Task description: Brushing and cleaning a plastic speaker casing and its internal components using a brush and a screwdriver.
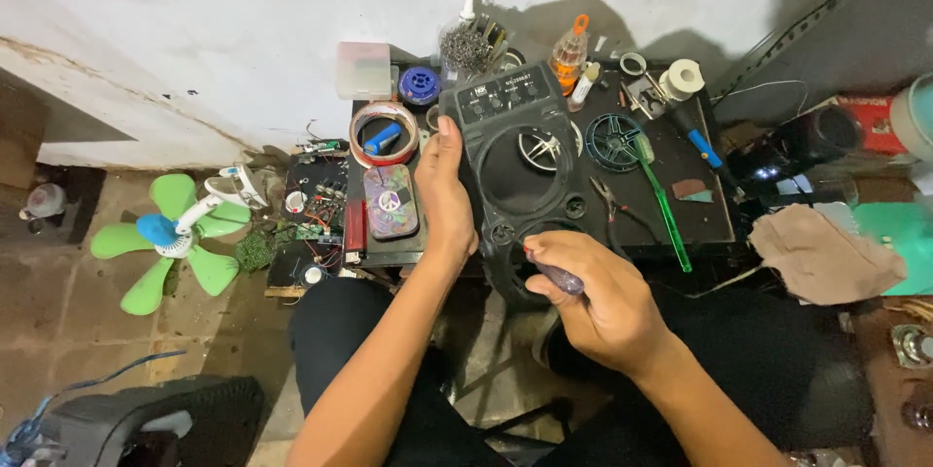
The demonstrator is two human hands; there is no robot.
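Observation:
My left hand (445, 190) grips the left edge of a black plastic speaker front panel (520, 151), which has round speaker openings and small knobs along its top. It stands tilted above a low dark work table (700, 219). My right hand (593, 297) is closed around a screwdriver with a translucent purple handle (562, 278), at the panel's lower edge. The screwdriver's tip is hidden behind the hand and panel.
On the table lie a green-handled brush (663, 200), pliers (610, 205), tape rolls (385, 133), a blue spool (420, 85), an orange-capped bottle (570, 54) and an oval tin (390, 200). Circuit boards (319, 207) and a green fan blade (173, 239) are at left. A brown cloth (826, 255) lies at right.

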